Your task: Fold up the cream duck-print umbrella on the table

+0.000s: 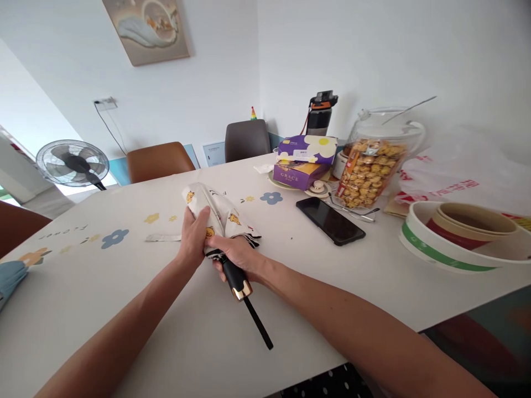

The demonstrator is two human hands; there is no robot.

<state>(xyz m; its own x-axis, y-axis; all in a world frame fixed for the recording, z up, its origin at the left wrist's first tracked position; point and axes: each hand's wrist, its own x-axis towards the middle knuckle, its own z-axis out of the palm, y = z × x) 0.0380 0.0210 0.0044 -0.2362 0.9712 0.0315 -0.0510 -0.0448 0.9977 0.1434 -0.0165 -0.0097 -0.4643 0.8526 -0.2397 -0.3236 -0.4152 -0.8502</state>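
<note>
A folded white umbrella (222,213) with small yellow prints lies over the white table (124,309), just beyond the middle. My left hand (191,237) is wrapped round its folded canopy from the left. My right hand (235,254) is closed round it where the canopy meets the black handle (236,282), which has a gold end cap. A black wrist strap (259,323) trails from the handle toward me across the table. A loose closing strap (161,237) of the umbrella sticks out to the left.
A black phone (329,220) lies right of the umbrella. Behind it stand a purple box (302,163), a clear jar of snacks (373,166), a bottle (320,116) and stacked bowls (452,237). Chairs (160,160) and a fan (72,163) stand beyond the table.
</note>
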